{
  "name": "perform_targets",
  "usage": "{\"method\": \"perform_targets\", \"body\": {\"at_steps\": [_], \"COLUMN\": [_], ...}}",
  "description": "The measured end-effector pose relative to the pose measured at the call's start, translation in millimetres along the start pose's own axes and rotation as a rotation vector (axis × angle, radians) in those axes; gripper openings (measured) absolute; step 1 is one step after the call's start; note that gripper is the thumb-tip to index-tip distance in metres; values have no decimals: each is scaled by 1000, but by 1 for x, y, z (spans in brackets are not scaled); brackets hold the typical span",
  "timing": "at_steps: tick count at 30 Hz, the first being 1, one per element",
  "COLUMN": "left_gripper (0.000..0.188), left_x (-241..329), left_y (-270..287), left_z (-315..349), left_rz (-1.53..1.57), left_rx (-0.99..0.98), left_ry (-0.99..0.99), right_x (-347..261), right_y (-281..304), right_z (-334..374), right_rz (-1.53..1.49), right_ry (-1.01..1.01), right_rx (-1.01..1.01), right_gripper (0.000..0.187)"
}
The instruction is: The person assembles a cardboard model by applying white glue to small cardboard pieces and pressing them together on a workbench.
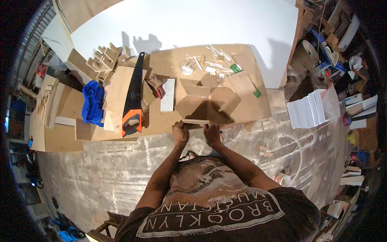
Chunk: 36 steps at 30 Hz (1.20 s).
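Observation:
At the near edge of the plywood-topped table [161, 127], my left hand [180, 132] and my right hand [212, 134] grip opposite ends of a small, thin board [196, 121]. Fingers are closed round it at both ends. Just beyond it on the table lie angular brown panels [225, 99], partly in my shadow. To the left are a white strip [167, 94], a small red and black tool [160, 92] whose kind I cannot make out, and a hand saw [133, 92] with an orange and black handle.
Thin sticks [218, 51], green scraps [235, 68] and a clear container [186, 67] lie at the back. A blue cloth [93, 103] and a wooden peg-like structure [104, 59] sit left. White panels [308, 109] stand right. Offcuts [265, 151] litter the floor.

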<state>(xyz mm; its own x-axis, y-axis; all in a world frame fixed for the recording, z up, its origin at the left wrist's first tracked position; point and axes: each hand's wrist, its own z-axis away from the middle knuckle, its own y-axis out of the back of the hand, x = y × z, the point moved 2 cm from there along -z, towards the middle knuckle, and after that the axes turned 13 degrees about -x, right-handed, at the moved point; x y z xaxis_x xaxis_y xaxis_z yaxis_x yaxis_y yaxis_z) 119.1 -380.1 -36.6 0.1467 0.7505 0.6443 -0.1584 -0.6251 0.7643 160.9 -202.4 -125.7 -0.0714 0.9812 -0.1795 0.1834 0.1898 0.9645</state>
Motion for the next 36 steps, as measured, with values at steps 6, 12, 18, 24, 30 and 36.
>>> {"method": "perform_targets", "body": {"at_steps": [6,12,18,24,30,36], "left_gripper": [39,30,28,25,28,32], "left_x": [-30,30,42,14,34,27], "left_y": [-13,31,26,12,25,15], "left_z": [15,39,29,13,6,47], "left_rz": [198,256,338,258,222,203], "left_rx": [103,-89,-139,59,139,230], "left_ry": [-9,-49,53,68,129,259], "right_x": [-8,42,162,219,248,145], "right_y": [50,105,141,135,132,138], "right_z": [1,10,11,-62,-140,-287], "right_rz": [-186,-634,-979,-1082,-599,-508], "right_ry": [85,-32,-109,-249,76,335], "right_rx": [80,-493,-625,-946,-814,-336], "right_gripper": [25,24,22,29,29,20]}}
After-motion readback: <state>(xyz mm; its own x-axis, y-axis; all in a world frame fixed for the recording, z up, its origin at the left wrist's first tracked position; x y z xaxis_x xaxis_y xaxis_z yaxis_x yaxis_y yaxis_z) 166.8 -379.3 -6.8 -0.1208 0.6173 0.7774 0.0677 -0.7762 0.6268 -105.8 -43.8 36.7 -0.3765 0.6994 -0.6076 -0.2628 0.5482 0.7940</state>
